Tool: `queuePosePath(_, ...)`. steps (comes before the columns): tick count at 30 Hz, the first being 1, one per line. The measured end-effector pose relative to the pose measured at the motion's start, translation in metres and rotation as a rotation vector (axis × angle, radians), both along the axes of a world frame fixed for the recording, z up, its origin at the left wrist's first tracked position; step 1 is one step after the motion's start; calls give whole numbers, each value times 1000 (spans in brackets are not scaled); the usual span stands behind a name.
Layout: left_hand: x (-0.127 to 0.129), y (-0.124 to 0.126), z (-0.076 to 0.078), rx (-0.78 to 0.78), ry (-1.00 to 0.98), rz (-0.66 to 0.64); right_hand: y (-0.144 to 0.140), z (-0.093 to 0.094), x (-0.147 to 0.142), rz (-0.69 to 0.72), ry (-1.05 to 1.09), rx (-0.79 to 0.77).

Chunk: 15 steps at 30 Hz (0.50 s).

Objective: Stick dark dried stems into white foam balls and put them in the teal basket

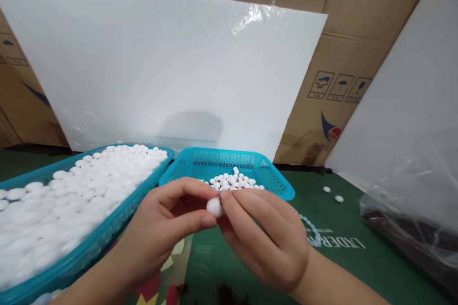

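Between the thumb and forefinger of my left hand (161, 228) is a small smooth white ball (214, 207). The fingertips of my right hand (265, 236) are pinched together against the ball's right side; whatever lies between them is hidden. Both hands meet in front of a turquoise plastic basket (282, 186), which holds a pile of white balls (234, 181) with brownish bits among them. To the left, a longer turquoise basket (118, 226) is filled with many loose white balls (78, 200).
Two white balls, one of them here (339, 198), lie on the green surface (322, 267) at right. A clear plastic bag (418, 219) with dark brown contents sits at far right. A white board (171, 66) leans on cardboard boxes (343, 52) behind. Light-blue beads (313, 231) show by my right wrist.
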<state>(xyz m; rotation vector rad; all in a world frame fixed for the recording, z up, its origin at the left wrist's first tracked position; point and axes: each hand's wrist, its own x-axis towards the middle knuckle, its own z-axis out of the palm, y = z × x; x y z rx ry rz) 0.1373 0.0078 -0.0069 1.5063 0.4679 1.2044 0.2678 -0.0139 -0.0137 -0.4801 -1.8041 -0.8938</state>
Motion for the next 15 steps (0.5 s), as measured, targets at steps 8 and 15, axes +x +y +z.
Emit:
queuePosePath(8,3,-4,0,-20,85,101,6,-5,-5,173,242,-249)
queuePosePath(15,-21,14,29,164,557,480,18,-2,3,337,397,-847)
